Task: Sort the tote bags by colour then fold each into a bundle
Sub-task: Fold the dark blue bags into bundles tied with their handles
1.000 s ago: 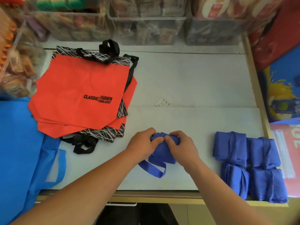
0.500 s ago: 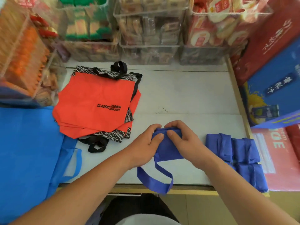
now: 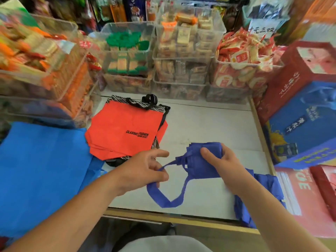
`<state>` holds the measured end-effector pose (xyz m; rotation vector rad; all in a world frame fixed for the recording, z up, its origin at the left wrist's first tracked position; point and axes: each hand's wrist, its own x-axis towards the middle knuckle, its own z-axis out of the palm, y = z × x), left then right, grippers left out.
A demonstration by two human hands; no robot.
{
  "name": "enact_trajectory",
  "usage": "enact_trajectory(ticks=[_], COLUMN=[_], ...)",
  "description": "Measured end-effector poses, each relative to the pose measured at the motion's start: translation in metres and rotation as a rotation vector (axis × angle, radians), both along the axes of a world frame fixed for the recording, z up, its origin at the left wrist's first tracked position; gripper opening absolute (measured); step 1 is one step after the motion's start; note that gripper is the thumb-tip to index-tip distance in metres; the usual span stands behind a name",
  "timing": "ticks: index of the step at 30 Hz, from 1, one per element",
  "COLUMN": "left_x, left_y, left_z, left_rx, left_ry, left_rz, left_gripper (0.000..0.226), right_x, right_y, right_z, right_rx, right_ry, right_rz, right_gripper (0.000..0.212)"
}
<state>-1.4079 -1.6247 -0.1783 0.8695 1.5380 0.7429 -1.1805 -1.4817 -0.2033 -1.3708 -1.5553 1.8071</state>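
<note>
A dark blue tote bag [image 3: 201, 160], folded into a small wad, is held above the white table [image 3: 209, 128]. My right hand [image 3: 221, 160] grips the wad, thumb on top. My left hand [image 3: 145, 170] pinches one of its long handle loops [image 3: 163, 197], which hangs down in a curve. A stack of orange tote bags [image 3: 123, 131] with black patterned trim lies flat at the back left. Folded dark blue bundles [image 3: 265, 184] lie at the right, partly hidden by my right arm. A light blue bag [image 3: 40, 170] is spread over the left side.
Clear bins of packaged snacks [image 3: 181, 66] line the back of the table, and more stand at the left [image 3: 45, 73]. Red and blue cartons [image 3: 305, 106] wall in the right side. The table's wooden front edge [image 3: 163, 215] runs just below my hands.
The camera tilted up. Both hands were pressing the folded blue bag together; now my left hand has drawn away to the left, pulling a handle loop, and my right hand holds the wad higher.
</note>
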Motion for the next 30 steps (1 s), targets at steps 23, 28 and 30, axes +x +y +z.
enact_trajectory(ticks=[23,28,30], left_x=[-0.014,0.021,0.022], left_y=[0.003,0.011,0.018], left_z=[-0.013,0.007,0.0], left_rx=[0.734,0.435,0.408], left_ry=[0.815,0.143,0.062], left_rz=[-0.66,-0.152,0.123], left_gripper=[0.008,0.012,0.017], right_x=[0.034,0.017,0.013], right_y=[0.033,0.026,0.022], right_z=[-0.05,-0.05,-0.048], right_rx=[-0.182,-0.268,-0.323], right_ry=[-0.234,-0.193,-0.133], right_rz=[0.112,0.146,0.13], right_gripper=[0.029,0.034,0.034])
